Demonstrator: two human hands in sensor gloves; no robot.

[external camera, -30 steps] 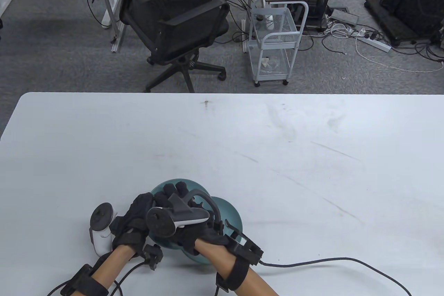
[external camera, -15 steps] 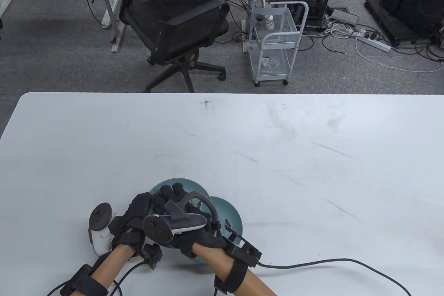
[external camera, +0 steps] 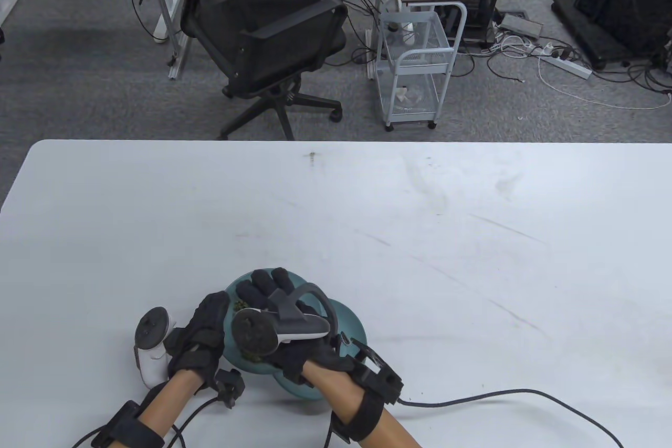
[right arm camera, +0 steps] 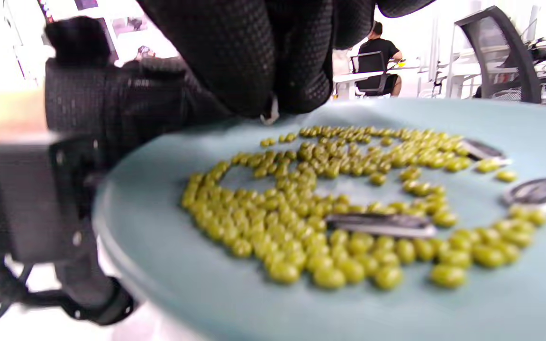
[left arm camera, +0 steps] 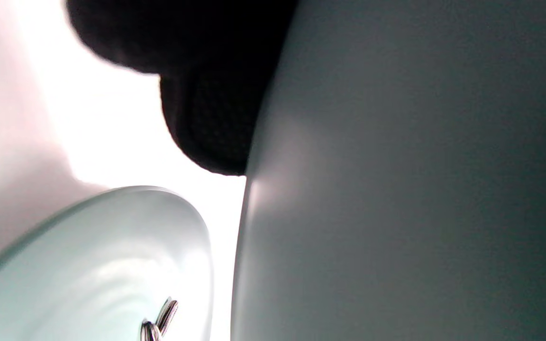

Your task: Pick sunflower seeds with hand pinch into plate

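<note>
A teal plate near the table's front edge holds many green beans mixed with a few striped sunflower seeds. A second teal plate lies against its right side and also shows in the left wrist view, with a seed or two in it. My left hand grips the bean plate's left rim, one fingertip against its underside. My right hand hovers over the bean plate. Its fingertips are bunched together, and a pale sliver that looks like a seed shows between them.
A cable runs from my right wrist across the table's front right. A black office chair and a white wire cart stand on the floor beyond the table's far edge.
My right hand dipped toward the beans, then rose and shifted a little forward and right over the plate. My left hand and both plates stayed still.
</note>
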